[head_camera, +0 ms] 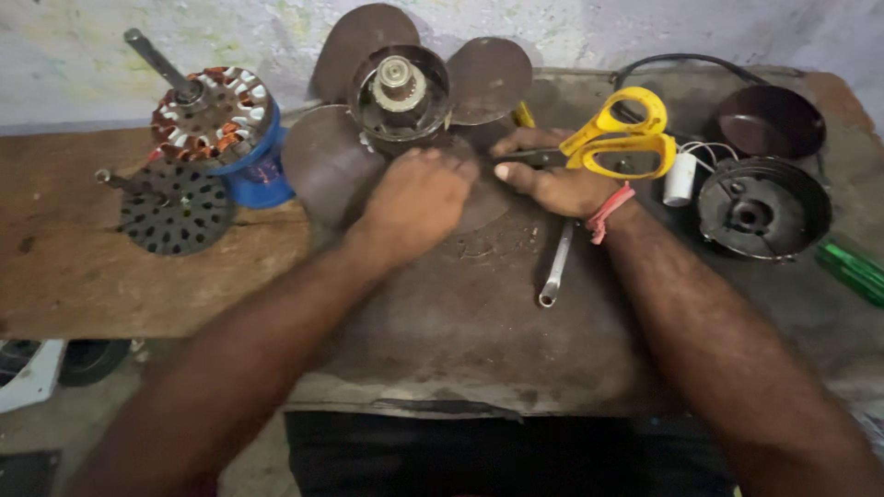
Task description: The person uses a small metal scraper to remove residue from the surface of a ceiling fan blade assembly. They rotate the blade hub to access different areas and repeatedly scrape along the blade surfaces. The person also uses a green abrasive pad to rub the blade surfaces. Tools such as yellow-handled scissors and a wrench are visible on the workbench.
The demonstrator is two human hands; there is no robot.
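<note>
A dusty brown fan blade assembly with a metal hub lies at the back of the worn workbench. My left hand rests knuckles-up on its near blade, fingers curled at the hub's lower edge. My right hand, a red thread on the wrist, lies flat on the bench just right of the hub. Its fingers touch the closed dark blades of the yellow-handled scissors. What either hand grips underneath is hidden.
A copper-wound stator with shaft and a perforated black rotor disc sit left. A spanner lies under my right wrist. A white capacitor, black motor housing, dark cap and green-handled tool stand right.
</note>
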